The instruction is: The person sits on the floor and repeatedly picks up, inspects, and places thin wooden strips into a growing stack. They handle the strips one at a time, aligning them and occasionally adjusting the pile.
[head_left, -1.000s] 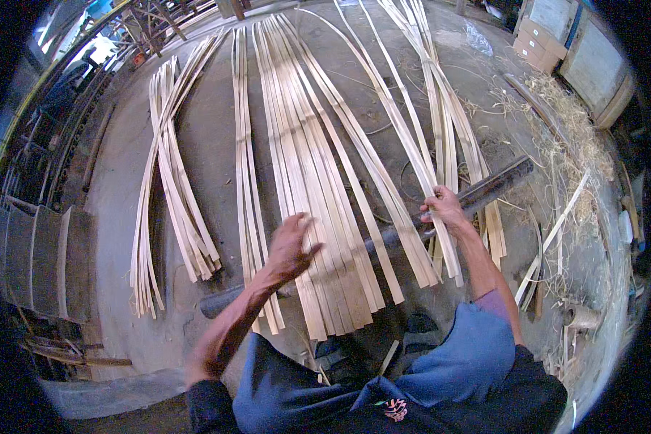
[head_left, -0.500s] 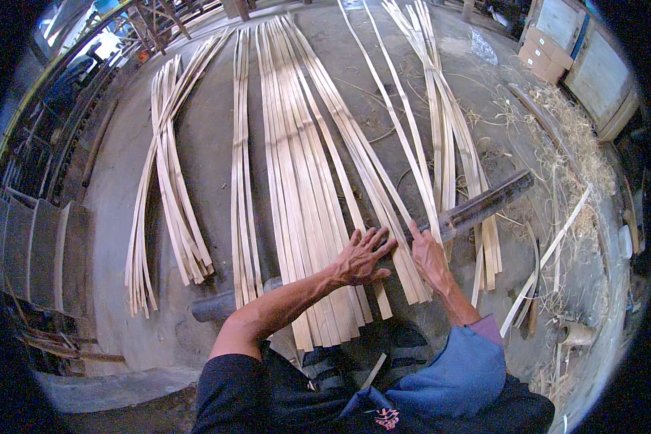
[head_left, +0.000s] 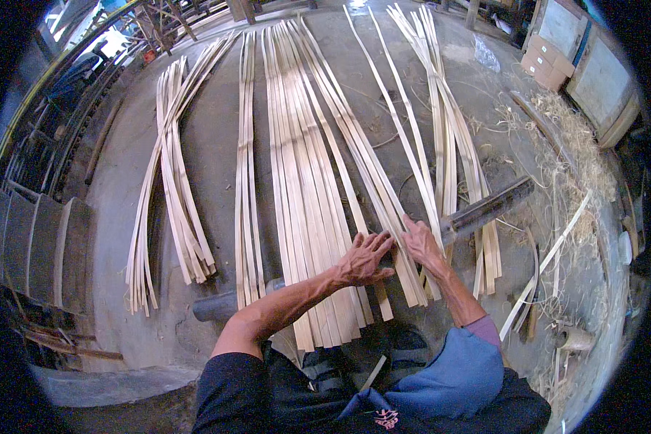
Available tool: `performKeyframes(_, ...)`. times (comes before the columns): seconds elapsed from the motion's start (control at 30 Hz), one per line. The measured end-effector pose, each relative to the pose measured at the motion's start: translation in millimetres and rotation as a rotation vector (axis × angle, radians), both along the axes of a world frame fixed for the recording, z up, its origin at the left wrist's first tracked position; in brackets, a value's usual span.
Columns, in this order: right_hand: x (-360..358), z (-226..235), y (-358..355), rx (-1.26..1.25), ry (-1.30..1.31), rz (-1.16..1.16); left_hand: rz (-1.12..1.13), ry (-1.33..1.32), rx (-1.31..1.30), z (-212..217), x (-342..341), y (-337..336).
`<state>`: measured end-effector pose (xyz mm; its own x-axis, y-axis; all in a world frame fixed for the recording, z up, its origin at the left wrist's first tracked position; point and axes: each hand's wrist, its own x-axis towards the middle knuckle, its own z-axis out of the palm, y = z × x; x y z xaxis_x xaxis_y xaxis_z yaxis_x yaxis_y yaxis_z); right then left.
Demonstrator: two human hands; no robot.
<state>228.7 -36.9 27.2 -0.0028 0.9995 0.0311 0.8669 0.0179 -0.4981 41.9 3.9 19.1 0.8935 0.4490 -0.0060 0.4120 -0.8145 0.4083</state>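
Long pale bamboo strips lie side by side in front of me, their near ends by my feet. My left hand rests across the right part of this row, fingers spread and lying over the strips. Just right of it, my right hand touches a narrower group of strips, its index finger stretched along their right edge. Its thumb and the undersides of its fingers are hidden. Under the strips, crosswise, runs a dark pole, showing at the right and again at the left.
Crossed bundles of strips lie at the left and at the right. Two thin strips slant beside my right hand. Curled shavings heap along the right side, near cardboard boxes. Dark sandals are on my feet.
My right hand has shifted slightly left, closer to my left hand, and the strips beside it sit closer together. The left hand stays nearly in place.
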Motion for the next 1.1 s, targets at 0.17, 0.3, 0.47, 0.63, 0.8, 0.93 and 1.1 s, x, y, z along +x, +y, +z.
performKeyframes(0.17,-3.8,13.7,-6.1,0.040,0.365,-0.184,0.053,-0.109,-0.100,1.0,0.1,3.1)
performKeyframes(0.3,9.0,22.3,-54.8,0.084,0.468,-0.262,0.356,-0.337,-0.420,10.9,5.6,19.5)
performKeyframes(0.47,20.4,37.3,-179.1,-0.392,0.547,-0.540,0.642,-0.596,-1.165,31.6,62.5,46.4)
performKeyframes(0.63,58.1,95.6,-215.1,-0.280,0.389,-0.648,0.448,-0.888,-1.460,36.3,127.8,23.1)
performKeyframes(0.8,89.0,167.6,-118.9,0.062,0.079,-0.527,0.251,-0.846,-1.100,37.6,139.3,-58.2)
performKeyframes(0.93,63.5,177.4,32.5,-0.030,0.580,-0.209,0.070,-0.661,-0.938,49.4,141.1,-120.4)
performKeyframes(1.1,35.9,211.7,23.6,-0.097,0.932,-0.191,-0.516,-0.283,-0.992,58.5,99.3,-61.0)
